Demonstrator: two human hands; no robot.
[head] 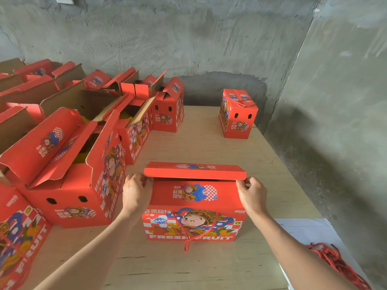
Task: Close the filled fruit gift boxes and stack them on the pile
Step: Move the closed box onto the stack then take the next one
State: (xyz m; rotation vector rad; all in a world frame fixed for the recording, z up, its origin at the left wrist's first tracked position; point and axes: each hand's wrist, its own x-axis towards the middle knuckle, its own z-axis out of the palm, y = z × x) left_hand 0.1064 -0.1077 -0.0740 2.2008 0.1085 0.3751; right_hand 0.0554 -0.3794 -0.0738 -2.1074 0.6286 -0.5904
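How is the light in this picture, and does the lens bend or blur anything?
Head view: soft, even light, no glare, only faint shadows beside the centre box; the wide lens stretches and slightly blurs the boxes at the left edge.

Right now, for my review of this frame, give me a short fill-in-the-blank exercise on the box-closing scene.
1. The left hand and right hand grip the top flap of a gift box coloured ____.
2. White letters on its front read FRESH ____.
3. The open boxes stand on the person's ____ side.
4. By the wall, ____ closed box stands alone.
Missing words: red; FRUIT; left; one.
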